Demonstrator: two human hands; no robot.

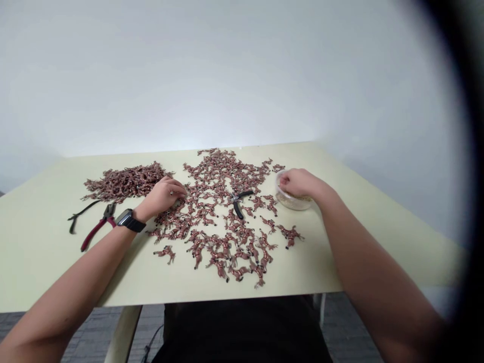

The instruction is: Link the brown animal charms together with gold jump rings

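Note:
Several small brown horse-shaped charms (223, 217) lie spread over the middle of a pale green table (363, 237). My left hand (163, 195), with a black watch on the wrist, rests among them with its fingers curled and pinched at one charm. My right hand (298, 182) reaches into a small clear round container (291, 200) of tiny pale bits, fingers curled downward; what they hold is hidden. Small black-handled pliers (239, 200) lie between the two hands.
A dense heap of the same charms (126, 182) sits at the far left. Red-handled pliers (99, 225) and a black-handled tool (79, 215) lie near my left wrist. A plain white wall stands behind the table.

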